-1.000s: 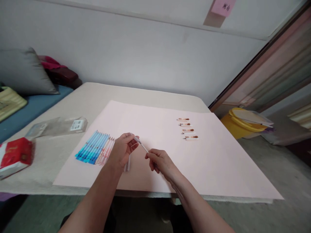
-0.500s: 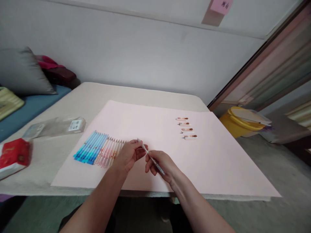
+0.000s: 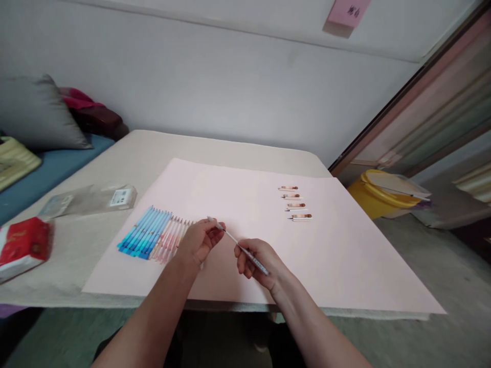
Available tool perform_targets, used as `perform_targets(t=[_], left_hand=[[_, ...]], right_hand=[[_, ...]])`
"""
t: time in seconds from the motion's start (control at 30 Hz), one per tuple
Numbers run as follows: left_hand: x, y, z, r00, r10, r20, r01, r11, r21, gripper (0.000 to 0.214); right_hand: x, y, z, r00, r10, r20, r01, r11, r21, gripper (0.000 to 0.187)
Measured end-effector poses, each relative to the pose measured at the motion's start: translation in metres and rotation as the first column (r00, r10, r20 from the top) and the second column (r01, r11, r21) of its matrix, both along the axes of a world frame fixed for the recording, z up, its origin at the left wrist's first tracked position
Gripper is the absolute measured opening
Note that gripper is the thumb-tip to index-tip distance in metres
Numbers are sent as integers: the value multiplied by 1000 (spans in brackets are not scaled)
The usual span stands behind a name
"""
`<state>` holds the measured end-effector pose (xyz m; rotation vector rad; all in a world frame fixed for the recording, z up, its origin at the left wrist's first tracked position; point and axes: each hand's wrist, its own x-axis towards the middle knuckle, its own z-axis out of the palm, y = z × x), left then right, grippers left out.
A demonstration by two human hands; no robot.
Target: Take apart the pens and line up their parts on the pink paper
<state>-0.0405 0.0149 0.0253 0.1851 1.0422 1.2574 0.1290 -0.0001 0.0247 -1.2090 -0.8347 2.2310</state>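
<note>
Both hands hold one thin white pen (image 3: 233, 240) above a large pink paper sheet (image 3: 337, 255). My left hand (image 3: 199, 241) pinches its far end, fingers closed. My right hand (image 3: 258, 257) grips its near end, the pen running diagonally across its fingers. Just left of my left hand lies a neat row of several pens (image 3: 153, 238), blue ones at the left and pink ones at the right. Several small pen caps (image 3: 295, 203) lie in a column at the far right of the sheet.
The sheet covers a beige table (image 3: 161, 148). A clear plastic package (image 3: 90, 199) and a red tissue pack (image 3: 23, 245) lie at the left. A grey cushion (image 3: 38, 115) sits on a blue mat behind. A yellow bucket (image 3: 378, 194) stands on the floor at right.
The two hands drew apart along the pen, the right hand sliding down toward me. The left hand shifted slightly right off the pen row, which now shows more pink pens.
</note>
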Motion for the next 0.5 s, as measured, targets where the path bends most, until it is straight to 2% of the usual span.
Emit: perform_targets(t=[0.5], left_hand=[[-11,6,-1,998,50,24,-50,998,-31,4]], right_hand=[[1,-3,12,998,42,44,-45,997,68,26]])
